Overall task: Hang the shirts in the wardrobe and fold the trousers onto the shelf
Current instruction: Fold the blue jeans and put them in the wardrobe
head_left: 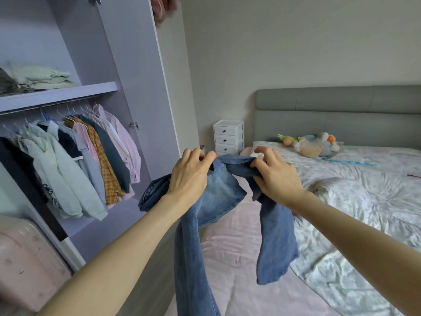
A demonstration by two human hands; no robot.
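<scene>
Hanging from both hands in mid-air over the near edge of the bed, the pair of blue denim trousers [211, 190] is bunched at the top, with one leg dropping long and straight past the bottom of the view and the other ending in a short, squared hem (its cloth looks soft and faded). The left hand [190, 176] curls its fingers round the bunched cloth at one side; the right hand [276, 173] pinches a fold of the same cloth beside it. Under them lies the bed's pale pink sheet [239, 258], with a rumpled floral quilt [355, 201] to the right. Farther left, the open lilac wardrobe [136, 87] holds shirts on hangers [86, 151] below a shelf [59, 94] bearing folded clothes [43, 76].
</scene>
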